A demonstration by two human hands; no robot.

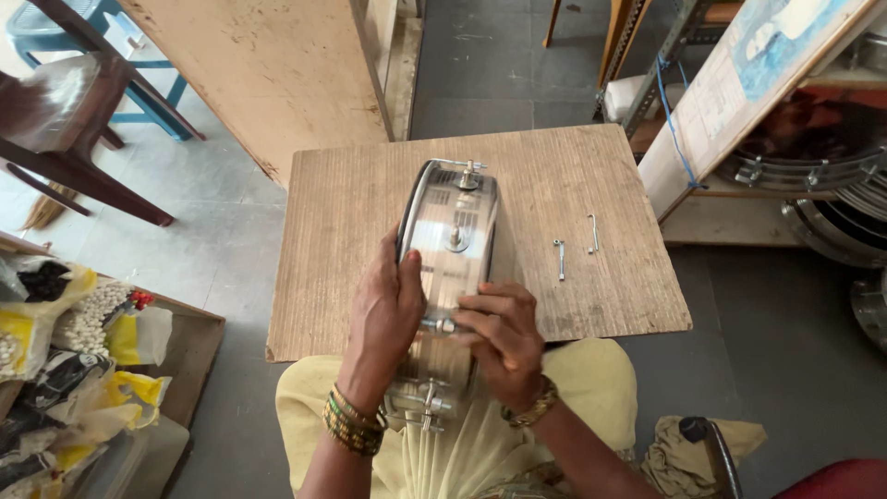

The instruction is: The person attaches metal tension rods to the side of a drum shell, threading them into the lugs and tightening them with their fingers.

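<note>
A: Where's the drum shell?

B: Shiny metal drum shell (450,242) stands on edge on the wooden board (351,212), near the board's middle and running toward the person's lap. Its near end overhangs the board's near edge.

A: Hands?

B: Left hand (388,310) is wrapped round the shell's left rim, thumb on the curved face, clamped on it. Right hand (500,330) sits on the shell's right side, near the board's near edge, fingers curled over a tension lug (442,325) there. It looks pinched on the lug; can't tell if anything else is in the fingers.

A: Hardware on the shell?

B: One more lug (455,238) mid-face, a tension rod with hook (465,170) at the far end of the shell, another lug (429,403) at the near end, below the board's edge over the lap.

A: Loose parts?

B: Two metal hook rods (560,260) (592,234) lie flat on the board, right of the shell, well apart from it and just beside each other.

A: Around the board?

B: Left of the board: bags of small parts (65,342) and a dark wooden chair (74,139). Right of the board: stacked metal drum hoops (813,171) on a shelf. Beyond the far-left corner: a plywood panel (268,74).
</note>
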